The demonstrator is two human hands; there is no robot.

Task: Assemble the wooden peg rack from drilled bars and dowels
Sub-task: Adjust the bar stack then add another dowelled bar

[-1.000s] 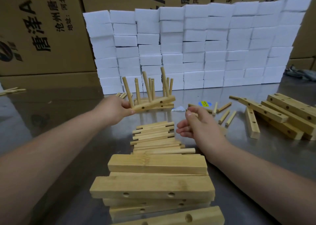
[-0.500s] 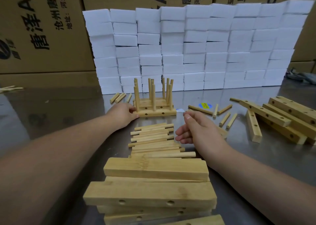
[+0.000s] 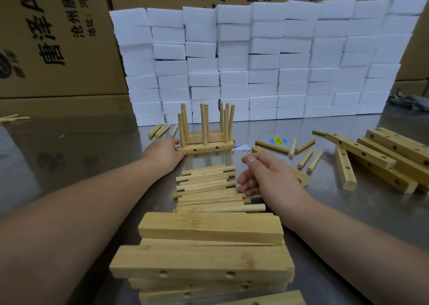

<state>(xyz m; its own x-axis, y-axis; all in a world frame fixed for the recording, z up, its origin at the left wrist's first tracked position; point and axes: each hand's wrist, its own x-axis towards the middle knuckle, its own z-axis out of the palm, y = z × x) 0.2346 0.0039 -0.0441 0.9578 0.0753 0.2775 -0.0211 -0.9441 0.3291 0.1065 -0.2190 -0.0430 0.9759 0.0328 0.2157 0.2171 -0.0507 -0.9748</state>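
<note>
An assembled peg rack, drilled bars with several upright dowels, stands on the metal table in front of the foam wall. My left hand rests on the table against the rack's left end, thumb touching the bar. My right hand hovers with loosely curled fingers beside a pile of loose dowels and holds nothing. A stack of drilled bars lies nearest me. More drilled bars are heaped at the right.
A wall of white foam blocks stands behind the rack, with cardboard boxes beyond. Short dowels are scattered right of centre, a few more dowels left of the rack. A blue-yellow sticker lies on the table.
My left hand brought the tilted rack down and set it upright on the table. My right hand stayed over the dowel pile.
</note>
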